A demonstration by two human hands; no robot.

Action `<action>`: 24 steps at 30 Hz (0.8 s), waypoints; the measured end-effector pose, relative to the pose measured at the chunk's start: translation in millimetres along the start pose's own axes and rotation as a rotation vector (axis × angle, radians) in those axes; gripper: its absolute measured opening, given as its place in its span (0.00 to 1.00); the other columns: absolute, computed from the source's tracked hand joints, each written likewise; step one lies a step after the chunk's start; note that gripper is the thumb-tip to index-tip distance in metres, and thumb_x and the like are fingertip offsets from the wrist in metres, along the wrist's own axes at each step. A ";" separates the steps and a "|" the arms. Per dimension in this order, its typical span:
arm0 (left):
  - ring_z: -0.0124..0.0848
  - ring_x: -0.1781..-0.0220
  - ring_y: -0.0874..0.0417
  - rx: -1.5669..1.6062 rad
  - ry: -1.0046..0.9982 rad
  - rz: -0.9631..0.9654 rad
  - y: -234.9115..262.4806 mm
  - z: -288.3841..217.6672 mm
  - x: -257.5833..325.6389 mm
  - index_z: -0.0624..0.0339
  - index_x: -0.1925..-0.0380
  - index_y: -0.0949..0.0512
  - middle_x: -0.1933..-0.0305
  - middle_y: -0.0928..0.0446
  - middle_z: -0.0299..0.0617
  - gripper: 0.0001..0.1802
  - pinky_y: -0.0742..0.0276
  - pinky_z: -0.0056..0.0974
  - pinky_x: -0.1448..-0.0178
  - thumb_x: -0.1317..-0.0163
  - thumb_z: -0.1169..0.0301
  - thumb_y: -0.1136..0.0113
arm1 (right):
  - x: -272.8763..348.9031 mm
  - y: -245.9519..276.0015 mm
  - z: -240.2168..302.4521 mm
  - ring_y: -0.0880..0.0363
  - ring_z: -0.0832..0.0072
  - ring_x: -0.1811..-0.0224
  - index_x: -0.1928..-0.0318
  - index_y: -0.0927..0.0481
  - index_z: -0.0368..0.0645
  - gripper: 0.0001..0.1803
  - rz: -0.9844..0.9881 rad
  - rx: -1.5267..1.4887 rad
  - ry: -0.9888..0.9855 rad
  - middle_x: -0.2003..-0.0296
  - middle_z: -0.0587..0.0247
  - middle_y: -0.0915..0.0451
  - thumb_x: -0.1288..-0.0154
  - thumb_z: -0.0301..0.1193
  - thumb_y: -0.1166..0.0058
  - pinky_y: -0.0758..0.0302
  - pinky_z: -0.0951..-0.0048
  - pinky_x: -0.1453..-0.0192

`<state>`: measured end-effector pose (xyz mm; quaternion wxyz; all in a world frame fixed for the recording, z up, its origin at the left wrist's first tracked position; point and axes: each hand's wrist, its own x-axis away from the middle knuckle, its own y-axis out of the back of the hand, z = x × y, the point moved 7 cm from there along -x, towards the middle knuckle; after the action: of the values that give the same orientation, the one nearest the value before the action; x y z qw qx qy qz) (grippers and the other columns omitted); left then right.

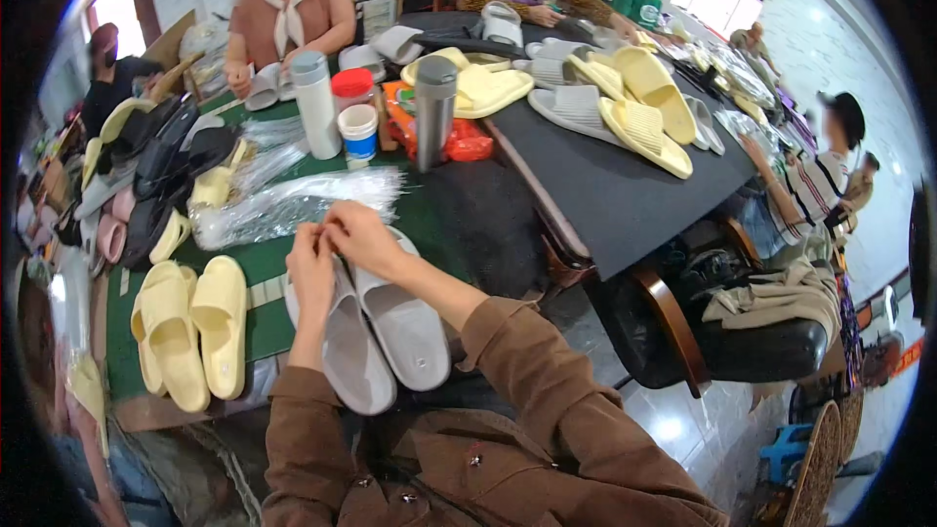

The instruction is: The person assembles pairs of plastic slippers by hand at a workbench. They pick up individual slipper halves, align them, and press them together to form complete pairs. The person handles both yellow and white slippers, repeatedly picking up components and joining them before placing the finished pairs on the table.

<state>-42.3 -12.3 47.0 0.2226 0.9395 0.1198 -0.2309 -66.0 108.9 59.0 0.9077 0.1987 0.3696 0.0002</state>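
A pair of grey slippers (398, 332) lies side by side at the table's near edge, straight in front of me. Over their far ends my left hand (310, 262) and my right hand (359, 238) meet, fingertips pinched close together. Whatever may be between those fingers is hidden or too thin to make out. Just beyond the hands spreads a bundle of thin, clear plastic strands (293, 207). To the left of the grey pair, yellow slippers (220, 322) rest on the green table top (278, 327).
Beyond the strands stand a white bottle (315, 105), a grey tumbler (434, 115) and a blue-white tub (358, 133). Slippers pile up at left and on the black table (625, 200). An armchair (752, 342) stands at right. Several people work around the tables.
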 end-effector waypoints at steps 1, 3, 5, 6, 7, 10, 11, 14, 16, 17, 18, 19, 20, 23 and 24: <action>0.32 0.72 0.20 0.024 0.041 0.003 1.4 6.4 2.1 0.67 0.63 0.25 0.71 0.19 0.49 0.06 0.27 0.37 0.66 0.34 0.74 0.46 | 2.0 -4.4 -2.4 0.21 0.60 0.71 0.67 0.24 0.33 0.04 0.027 -0.055 -0.068 0.72 0.50 0.23 0.40 0.23 0.46 0.25 0.63 0.67; 0.30 0.72 0.21 0.075 0.065 0.011 -2.3 3.3 1.2 0.67 0.63 0.23 0.71 0.20 0.47 0.07 0.27 0.36 0.66 0.35 0.74 0.45 | 2.0 0.3 -8.5 0.19 0.66 0.73 0.65 0.23 0.33 0.04 0.035 -0.057 -0.074 0.71 0.52 0.21 0.38 0.23 0.46 0.24 0.67 0.70; 0.26 0.72 0.22 0.111 0.094 0.014 -1.6 9.6 0.0 0.67 0.64 0.21 0.72 0.20 0.45 0.07 0.27 0.34 0.66 0.36 0.73 0.44 | 3.4 -2.0 -10.7 0.19 0.71 0.73 0.63 0.23 0.33 0.05 0.060 -0.070 -0.117 0.70 0.55 0.20 0.36 0.24 0.46 0.23 0.71 0.72; 0.26 0.72 0.23 0.127 0.083 0.004 -0.3 11.8 2.0 0.66 0.64 0.21 0.73 0.21 0.44 0.07 0.27 0.34 0.66 0.36 0.73 0.44 | 4.9 -5.3 -13.7 0.18 0.73 0.73 0.62 0.23 0.34 0.06 0.099 -0.109 -0.195 0.69 0.57 0.20 0.35 0.24 0.46 0.22 0.72 0.73; 0.26 0.73 0.23 0.136 0.065 -0.005 -1.1 12.7 2.5 0.66 0.64 0.21 0.74 0.21 0.43 0.07 0.28 0.34 0.67 0.36 0.73 0.44 | 5.4 -6.4 -14.6 0.19 0.76 0.73 0.61 0.24 0.34 0.06 0.108 -0.125 -0.220 0.69 0.59 0.19 0.33 0.25 0.47 0.22 0.74 0.75; 0.25 0.75 0.24 0.139 0.065 0.005 -2.3 6.0 3.4 0.66 0.64 0.21 0.76 0.22 0.42 0.06 0.29 0.33 0.69 0.36 0.74 0.44 | 8.1 -1.3 -12.2 0.18 0.67 0.70 0.63 0.23 0.34 0.05 0.064 -0.224 -0.320 0.71 0.53 0.20 0.38 0.24 0.46 0.23 0.70 0.70; 0.25 0.76 0.25 0.133 0.075 0.009 0.0 3.8 4.0 0.66 0.64 0.21 0.76 0.22 0.41 0.06 0.29 0.33 0.69 0.36 0.74 0.44 | 7.9 -1.1 -9.7 0.18 0.71 0.71 0.62 0.23 0.34 0.05 0.080 -0.202 -0.338 0.71 0.55 0.20 0.37 0.23 0.46 0.23 0.73 0.71; 0.25 0.78 0.25 0.197 0.137 0.011 -2.6 11.1 5.5 0.66 0.64 0.21 0.78 0.23 0.41 0.06 0.29 0.34 0.70 0.36 0.74 0.43 | 9.3 2.4 -7.0 0.21 0.80 0.73 0.57 0.23 0.34 0.08 0.107 -0.249 -0.408 0.70 0.61 0.19 0.34 0.25 0.47 0.23 0.77 0.70; 0.25 0.75 0.25 0.182 0.120 -0.013 -1.0 11.9 7.5 0.66 0.65 0.21 0.75 0.23 0.41 0.06 0.29 0.33 0.69 0.37 0.74 0.43 | 9.3 1.6 -18.0 0.20 0.78 0.70 0.57 0.24 0.32 0.08 0.044 -0.356 -0.328 0.69 0.62 0.20 0.34 0.24 0.47 0.22 0.76 0.65; 0.25 0.74 0.25 0.163 0.102 -0.018 -1.2 12.4 7.0 0.66 0.65 0.21 0.74 0.23 0.41 0.05 0.29 0.33 0.68 0.38 0.75 0.43 | 8.8 3.0 -19.3 0.19 0.78 0.69 0.57 0.24 0.32 0.08 0.000 -0.387 -0.290 0.69 0.62 0.20 0.34 0.24 0.47 0.22 0.76 0.65; 0.25 0.74 0.25 0.143 0.083 -0.023 -1.5 12.4 6.2 0.66 0.66 0.21 0.73 0.23 0.41 0.05 0.29 0.33 0.67 0.38 0.75 0.43 | 8.8 5.3 -20.5 0.19 0.77 0.69 0.57 0.24 0.31 0.08 -0.044 -0.417 -0.252 0.69 0.62 0.20 0.34 0.24 0.47 0.21 0.75 0.64; 0.26 0.72 0.25 0.118 0.083 -0.026 -0.5 12.9 6.0 0.66 0.66 0.21 0.71 0.23 0.41 0.05 0.29 0.32 0.66 0.39 0.75 0.43 | 9.6 4.6 -16.8 0.18 0.77 0.67 0.57 0.23 0.31 0.08 -0.019 -0.395 -0.273 0.68 0.61 0.19 0.34 0.23 0.48 0.21 0.75 0.61; 0.25 0.72 0.25 0.154 0.094 -0.028 -0.4 15.6 6.3 0.67 0.66 0.21 0.71 0.23 0.41 0.05 0.29 0.32 0.66 0.38 0.75 0.43 | 11.2 1.5 -18.9 0.18 0.77 0.67 0.57 0.23 0.31 0.08 0.013 -0.385 -0.323 0.68 0.61 0.19 0.34 0.23 0.48 0.21 0.75 0.60; 0.24 0.72 0.25 0.259 0.105 -0.048 -0.1 19.8 8.1 0.67 0.66 0.21 0.71 0.22 0.40 0.06 0.29 0.32 0.66 0.38 0.74 0.42 | 15.3 -1.6 -18.9 0.18 0.78 0.66 0.58 0.21 0.32 0.08 0.087 -0.341 -0.439 0.67 0.61 0.18 0.33 0.24 0.49 0.21 0.75 0.60; 0.24 0.72 0.25 0.247 0.116 -0.042 0.0 21.2 8.9 0.67 0.66 0.21 0.72 0.22 0.40 0.06 0.29 0.32 0.66 0.38 0.74 0.42 | 15.2 0.3 -16.4 0.18 0.78 0.66 0.58 0.21 0.33 0.08 0.097 -0.322 -0.443 0.67 0.62 0.18 0.33 0.25 0.49 0.21 0.76 0.61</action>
<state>-42.7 -21.3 25.8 0.0928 0.9689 0.1228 -0.1936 -65.9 117.4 38.3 0.9852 0.0647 0.1475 0.0589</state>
